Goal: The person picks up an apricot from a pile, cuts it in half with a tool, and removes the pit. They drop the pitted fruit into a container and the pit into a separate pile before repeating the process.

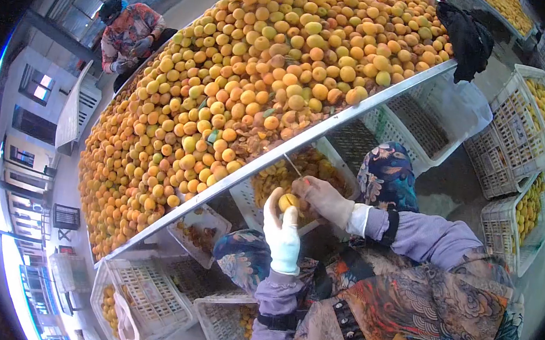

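Note:
My left hand [281, 235], in a white glove, grips a yellow apricot [288, 202] between thumb and fingers. A dark line runs across the fruit. Close beside it, my right hand [327, 202], in a dirtier glove, is closed around a thin metal tool [292, 164] whose narrow end sticks up toward the table edge; its handle is hidden in the fist. Both hands are over a white crate [242, 196] that holds split apricot pieces [315, 164]. Just beyond rises a big heap of whole apricots [255, 71], with crushed fruit at its near edge.
The sorting table's metal rim [355, 112] slants across the view in front of me. Plastic crates [152, 289] stand below left, and stacked fruit crates [506, 129] at right. A black bag [465, 38] hangs on the table corner. A co-worker [132, 35] is at the far left.

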`<state>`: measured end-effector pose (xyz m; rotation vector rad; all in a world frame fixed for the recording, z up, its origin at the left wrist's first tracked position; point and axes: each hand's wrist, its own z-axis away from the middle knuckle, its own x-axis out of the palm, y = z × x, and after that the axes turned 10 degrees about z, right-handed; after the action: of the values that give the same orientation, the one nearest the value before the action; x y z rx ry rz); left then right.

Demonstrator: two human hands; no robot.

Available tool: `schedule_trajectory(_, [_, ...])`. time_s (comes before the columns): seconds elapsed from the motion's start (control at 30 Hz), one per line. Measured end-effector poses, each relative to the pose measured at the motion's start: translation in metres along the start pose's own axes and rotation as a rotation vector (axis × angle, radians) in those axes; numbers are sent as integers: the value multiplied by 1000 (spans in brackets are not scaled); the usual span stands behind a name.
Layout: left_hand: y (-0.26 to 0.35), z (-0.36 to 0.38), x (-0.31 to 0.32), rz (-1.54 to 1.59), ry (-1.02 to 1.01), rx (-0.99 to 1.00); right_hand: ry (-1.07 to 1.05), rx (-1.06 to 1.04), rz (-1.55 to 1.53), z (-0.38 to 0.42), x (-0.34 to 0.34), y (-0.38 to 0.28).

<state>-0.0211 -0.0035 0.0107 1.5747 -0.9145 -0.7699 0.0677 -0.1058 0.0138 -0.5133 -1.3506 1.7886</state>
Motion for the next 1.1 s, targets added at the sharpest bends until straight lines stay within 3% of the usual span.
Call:
schedule_trajectory(0.03, [0, 2, 0, -86, -37, 53, 4, 1, -4, -4, 3, 12])
schedule_trajectory(0.1, [-1, 2, -2, -213, -53, 125, 54, -270, 109, -11, 13, 30])
schedule_trajectory(0.13, [-6, 2, -4, -320, -59, 191, -8, -141, 19, -9, 11, 28])
schedule_trajectory(0.23, [-13, 2, -2, -468, -46, 317, 32, -82, -85, -8, 17, 24])
schedule_trajectory(0.4, [-6, 7, 13, -340, 60, 89, 126, -67, -103, -9, 23, 30])
schedule_trajectory(0.53, [-16, 7, 16, -284, 99, 33, 180, -81, 32, -20, 25, 47])
schedule_trajectory(0.8, [-32, 6, 15, -145, 162, -119, 220, -39, -13, -12, 26, 48])
schedule_trajectory(0.9, [-54, 5, 2, -29, 141, -213, 194, -33, 149, -9, 24, 49])
schedule_trajectory(0.97, [-53, 6, 6, 13, 175, -143, 183, -68, 51, -11, 25, 52])
schedule_trajectory(1.03, [-17, 4, 17, 570, 277, -486, 161, -8, -15, -9, 25, 50])
schedule_trajectory(1.1, [-25, 0, 7, 683, 270, -560, 145, 58, -82, -4, 23, 44])
